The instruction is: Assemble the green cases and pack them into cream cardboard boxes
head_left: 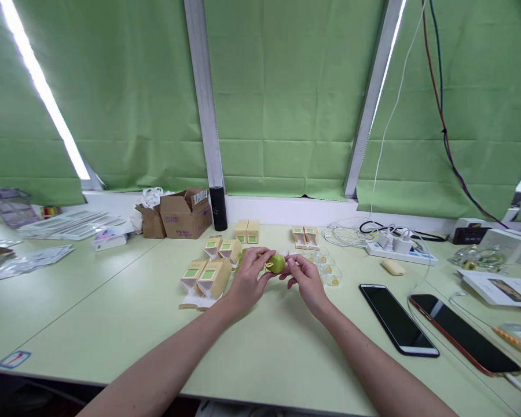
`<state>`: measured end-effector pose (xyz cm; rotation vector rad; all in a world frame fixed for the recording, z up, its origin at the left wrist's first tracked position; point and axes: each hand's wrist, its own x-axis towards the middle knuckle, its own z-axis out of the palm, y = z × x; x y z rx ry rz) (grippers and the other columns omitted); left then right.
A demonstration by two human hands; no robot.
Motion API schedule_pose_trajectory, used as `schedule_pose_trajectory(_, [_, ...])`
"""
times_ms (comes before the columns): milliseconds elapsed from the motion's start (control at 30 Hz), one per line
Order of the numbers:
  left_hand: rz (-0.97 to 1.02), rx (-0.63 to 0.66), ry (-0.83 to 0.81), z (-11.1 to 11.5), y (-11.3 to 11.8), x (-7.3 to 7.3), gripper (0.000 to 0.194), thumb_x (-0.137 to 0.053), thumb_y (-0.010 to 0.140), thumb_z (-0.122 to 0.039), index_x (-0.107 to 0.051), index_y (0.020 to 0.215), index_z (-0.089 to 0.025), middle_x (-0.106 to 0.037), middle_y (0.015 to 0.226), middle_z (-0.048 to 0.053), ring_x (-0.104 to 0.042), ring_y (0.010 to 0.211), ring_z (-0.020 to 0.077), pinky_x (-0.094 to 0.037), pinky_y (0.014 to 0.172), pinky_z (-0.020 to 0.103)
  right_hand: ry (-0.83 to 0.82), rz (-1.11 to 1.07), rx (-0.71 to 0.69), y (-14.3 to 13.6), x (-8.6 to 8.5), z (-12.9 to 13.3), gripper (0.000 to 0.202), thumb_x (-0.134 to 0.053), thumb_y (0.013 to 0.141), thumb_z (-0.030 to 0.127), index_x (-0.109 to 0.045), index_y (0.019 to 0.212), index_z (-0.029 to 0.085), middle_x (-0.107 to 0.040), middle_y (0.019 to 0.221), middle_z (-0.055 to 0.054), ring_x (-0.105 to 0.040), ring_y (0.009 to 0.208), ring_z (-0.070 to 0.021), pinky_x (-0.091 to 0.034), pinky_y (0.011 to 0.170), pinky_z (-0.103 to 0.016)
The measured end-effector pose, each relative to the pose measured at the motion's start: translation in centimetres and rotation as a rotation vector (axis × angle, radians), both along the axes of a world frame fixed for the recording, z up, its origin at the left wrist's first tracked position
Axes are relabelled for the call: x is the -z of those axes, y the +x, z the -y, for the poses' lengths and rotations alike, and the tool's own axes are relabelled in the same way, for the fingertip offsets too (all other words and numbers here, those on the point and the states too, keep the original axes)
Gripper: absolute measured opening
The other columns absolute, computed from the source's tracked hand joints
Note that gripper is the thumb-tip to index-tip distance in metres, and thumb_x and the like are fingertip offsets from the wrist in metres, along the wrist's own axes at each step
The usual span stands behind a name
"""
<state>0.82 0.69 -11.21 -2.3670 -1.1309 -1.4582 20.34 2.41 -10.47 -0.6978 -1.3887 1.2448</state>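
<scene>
A small, glossy green round object [278, 264] with a pale yellow loop at its left side is held over the middle of the table. The thumb and fingers of my left hand [250, 278] are closed around its left side. My right hand [304, 279] pinches at its right edge, and the fingertips partly hide what they grip. Left of my hands stand open cream cartons [215, 277] with green labels and flaps folded out. Just behind my right hand lie clear plastic cups [330, 271] with small yellow pieces inside.
Closed cartons [247, 231] and another open pair [305, 237] stand further back. A cardboard box [186, 217] and black cylinder [217, 208] are at the rear. To the right are two phones [398, 318], a power strip [402, 252] and loose cables.
</scene>
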Motion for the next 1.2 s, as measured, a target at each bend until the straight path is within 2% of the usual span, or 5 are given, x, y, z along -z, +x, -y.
schedule_pose_trajectory(200, [0.092,0.024,-0.051,0.1,0.1,0.0,0.044,-0.065,0.098,-0.016,-0.066,0.140,-0.026,-0.065,0.129,0.013,-0.060,0.127,0.0303,-0.053,0.110,0.051,0.021,0.008,0.004,0.0,0.0,0.0,0.058,-0.071,0.083,0.078,-0.069,0.092,0.021,-0.076,0.074,-0.005,-0.073,0.068,-0.0213,-0.049,0.053,-0.026])
schedule_pose_trajectory(367, [0.437,0.079,-0.321,-0.3,0.7,-0.1,0.038,-0.078,0.091,-0.028,-0.073,0.128,-0.025,-0.067,0.129,0.011,-0.066,0.119,0.0275,-0.056,0.102,0.043,0.118,0.151,0.086,0.7,-0.2,-0.3,0.053,-0.056,0.097,0.070,-0.073,0.096,0.020,-0.079,0.079,-0.009,-0.071,0.070,-0.0217,-0.049,0.057,-0.029])
schedule_pose_trajectory(633, [0.864,0.249,-0.674,-1.4,0.8,-0.4,0.058,-0.086,0.077,-0.067,-0.077,0.106,-0.017,-0.079,0.108,0.010,-0.070,0.086,0.0218,-0.058,0.082,0.034,0.540,1.106,0.622,4.8,-2.6,-1.3,0.011,-0.067,0.089,0.019,-0.077,0.088,0.024,-0.079,0.088,-0.008,-0.070,0.095,-0.0285,-0.043,0.067,-0.033])
schedule_pose_trajectory(900, [1.050,0.383,-0.760,-1.7,0.8,0.0,0.055,-0.086,0.078,-0.066,-0.077,0.093,-0.014,-0.075,0.096,0.009,-0.065,0.086,0.0187,-0.056,0.078,0.031,0.548,1.586,0.523,6.8,-2.2,-2.2,0.009,-0.078,0.073,0.010,-0.078,0.075,0.019,-0.078,0.089,-0.018,-0.067,0.099,-0.0355,-0.042,0.081,-0.042])
schedule_pose_trajectory(1200, [1.079,0.386,-0.747,-1.8,0.7,0.0,0.054,-0.089,0.076,-0.065,-0.078,0.092,-0.015,-0.075,0.097,0.009,-0.064,0.086,0.0175,-0.055,0.076,0.029,0.647,1.521,0.381,4.4,-2.6,-0.3,0.015,-0.073,0.071,0.004,-0.076,0.072,0.019,-0.078,0.086,-0.014,-0.067,0.093,-0.0312,-0.039,0.078,-0.039])
